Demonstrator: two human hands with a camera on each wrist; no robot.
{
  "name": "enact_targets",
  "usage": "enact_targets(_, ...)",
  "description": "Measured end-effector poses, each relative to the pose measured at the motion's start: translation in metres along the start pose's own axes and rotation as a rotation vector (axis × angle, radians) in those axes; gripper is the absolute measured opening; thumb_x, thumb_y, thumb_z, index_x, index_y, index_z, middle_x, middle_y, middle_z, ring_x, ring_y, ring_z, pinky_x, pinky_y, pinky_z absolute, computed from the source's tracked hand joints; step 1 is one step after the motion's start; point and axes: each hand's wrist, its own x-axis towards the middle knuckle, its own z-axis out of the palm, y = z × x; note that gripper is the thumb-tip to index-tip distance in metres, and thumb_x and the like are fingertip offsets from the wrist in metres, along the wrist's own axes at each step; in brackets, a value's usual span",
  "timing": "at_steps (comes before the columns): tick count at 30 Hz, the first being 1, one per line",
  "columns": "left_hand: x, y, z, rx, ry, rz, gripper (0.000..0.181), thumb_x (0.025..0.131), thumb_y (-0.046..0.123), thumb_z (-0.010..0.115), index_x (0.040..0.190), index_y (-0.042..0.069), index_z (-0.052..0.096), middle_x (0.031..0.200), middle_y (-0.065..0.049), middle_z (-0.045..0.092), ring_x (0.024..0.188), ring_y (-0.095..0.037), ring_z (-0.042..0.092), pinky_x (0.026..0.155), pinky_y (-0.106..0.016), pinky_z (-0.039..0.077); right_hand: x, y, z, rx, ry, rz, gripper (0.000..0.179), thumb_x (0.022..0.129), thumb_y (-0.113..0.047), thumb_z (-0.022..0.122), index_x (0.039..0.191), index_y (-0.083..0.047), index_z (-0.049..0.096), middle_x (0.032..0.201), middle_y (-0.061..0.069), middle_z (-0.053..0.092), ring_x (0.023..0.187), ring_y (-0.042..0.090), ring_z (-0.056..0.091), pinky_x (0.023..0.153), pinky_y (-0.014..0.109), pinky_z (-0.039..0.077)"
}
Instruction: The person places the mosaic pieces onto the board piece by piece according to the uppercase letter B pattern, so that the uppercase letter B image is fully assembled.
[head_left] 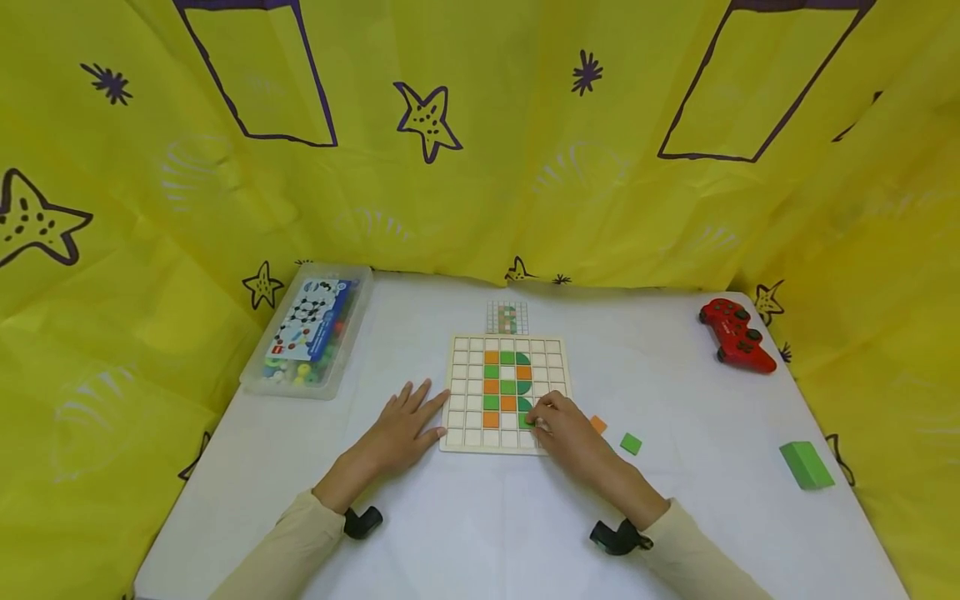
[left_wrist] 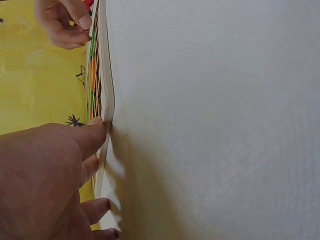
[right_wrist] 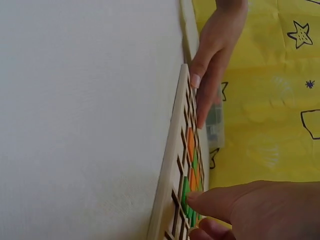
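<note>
A wooden grid board (head_left: 461, 437) lies on the white table, with orange, green and dark green curved tiles in several cells. My left hand (head_left: 401, 429) rests beside it with fingers spread, thumb and index fingertip touching its left edge. In the left wrist view the left thumb (left_wrist: 92, 137) lies against the board's side. My right hand (head_left: 566, 429) reaches over the board's right side and pinches a green square tile (head_left: 524, 420) at a lower cell. The right wrist view shows the right thumb (right_wrist: 210, 202) on that tile; the other fingers are partly hidden.
A small pattern card (head_left: 492, 317) sits behind the board. Loose orange (head_left: 597, 424) and green (head_left: 631, 443) tiles lie right of it. A clear plastic box (head_left: 300, 387) stands back left; a red game controller (head_left: 738, 336) and a green block (head_left: 807, 465) are at right.
</note>
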Motion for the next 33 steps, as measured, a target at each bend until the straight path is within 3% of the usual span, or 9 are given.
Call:
enact_targets(6, 0.000, 0.001, 0.000, 0.004, 0.004, -0.003, 0.064, 0.111, 0.042, 0.053, 0.167, 0.020, 0.034, 0.175, -0.019, 0.020, 0.161, -0.049, 0.011, 0.127, -0.068, 0.016, -0.006, 0.018, -0.030, -0.001, -0.016, 0.074, 0.013, 0.101, -0.013, 0.072, 0.110, -0.004, 0.075, 0.115, 0.011, 0.062, 0.107, 0.028, 0.060, 0.092, 0.047, 0.053)
enact_targets(10, -0.001, 0.002, 0.000, -0.004, 0.006, -0.003, 0.063, 0.111, 0.041, 0.053, 0.167, 0.020, 0.034, 0.175, -0.019, 0.020, 0.161, -0.049, 0.011, 0.127, -0.068, 0.016, -0.014, 0.038, -0.060, -0.027, -0.072, 0.196, 0.024, 0.103, -0.021, 0.070, 0.119, -0.002, 0.069, 0.119, 0.019, 0.061, 0.107, 0.033, 0.059, 0.090, 0.053, 0.052)
enact_targets(15, -0.002, 0.002, -0.001, -0.001, 0.009, 0.001, 0.064, 0.110, 0.041, 0.054, 0.167, 0.019, 0.034, 0.175, -0.020, 0.020, 0.161, -0.050, 0.011, 0.127, -0.068, 0.015, -0.031, 0.057, -0.087, -0.057, -0.161, 0.309, 0.041, 0.098, -0.027, 0.076, 0.126, 0.001, 0.063, 0.121, 0.025, 0.058, 0.110, 0.042, 0.059, 0.089, 0.061, 0.051)
enact_targets(21, -0.002, 0.001, -0.002, -0.010, 0.018, -0.003, 0.063, 0.110, 0.041, 0.054, 0.167, 0.020, 0.035, 0.175, -0.019, 0.021, 0.161, -0.049, 0.011, 0.127, -0.068, 0.015, -0.047, 0.068, -0.089, -0.073, -0.206, 0.328, 0.051, 0.093, -0.035, 0.081, 0.125, 0.000, 0.063, 0.124, 0.025, 0.059, 0.113, 0.044, 0.060, 0.087, 0.064, 0.048)
enact_targets(28, -0.001, 0.002, -0.002, -0.017, 0.004, -0.001, 0.064, 0.110, 0.041, 0.054, 0.167, 0.020, 0.035, 0.175, -0.019, 0.020, 0.161, -0.049, 0.011, 0.127, -0.067, 0.015, -0.060, 0.067, -0.088, -0.047, -0.184, 0.364, 0.045, 0.092, -0.022, 0.082, 0.127, -0.002, 0.062, 0.129, 0.026, 0.056, 0.118, 0.044, 0.055, 0.088, 0.063, 0.045)
enact_targets(33, -0.001, 0.002, -0.001, -0.010, -0.007, -0.014, 0.065, 0.110, 0.044, 0.054, 0.168, 0.022, 0.033, 0.175, -0.017, 0.019, 0.161, -0.047, 0.009, 0.128, -0.066, 0.014, -0.063, 0.068, -0.083, -0.034, -0.179, 0.340, 0.035, 0.096, -0.010, 0.076, 0.126, 0.000, 0.061, 0.121, 0.021, 0.058, 0.112, 0.039, 0.056, 0.092, 0.059, 0.049)
